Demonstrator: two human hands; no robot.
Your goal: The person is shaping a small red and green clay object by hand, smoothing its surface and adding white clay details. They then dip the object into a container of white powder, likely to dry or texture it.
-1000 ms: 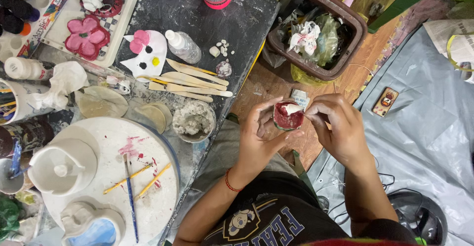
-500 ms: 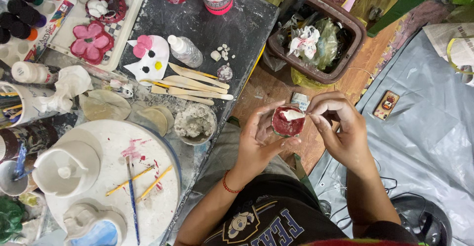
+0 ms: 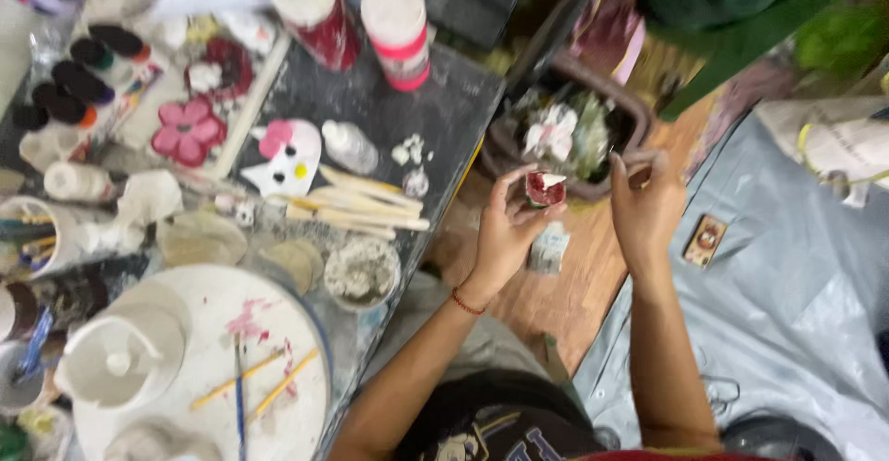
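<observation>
My left hand (image 3: 505,230) holds a small red cup-shaped piece (image 3: 543,189) with a bit of white at its top, fingers wrapped around it. My right hand (image 3: 645,204) is a little to the right of it, apart from the piece, fingers partly curled with nothing clearly in them. Both hands are raised over the wooden floor, just in front of a dark basket (image 3: 567,132) of crumpled white and green material. The view is blurred.
A dark work table (image 3: 435,100) at left carries two red-and-white bottles (image 3: 396,31), a white cat-face piece (image 3: 289,157), pink flower pieces (image 3: 188,130), wooden sticks (image 3: 366,206), a small bowl (image 3: 361,272) and a round white board (image 3: 218,368) with brushes. Grey sheeting (image 3: 787,313) covers the floor at right.
Both hands have stretched forward toward the basket. My right hand has come off the red piece, which stays in my left hand. The camera has shifted and blurred.
</observation>
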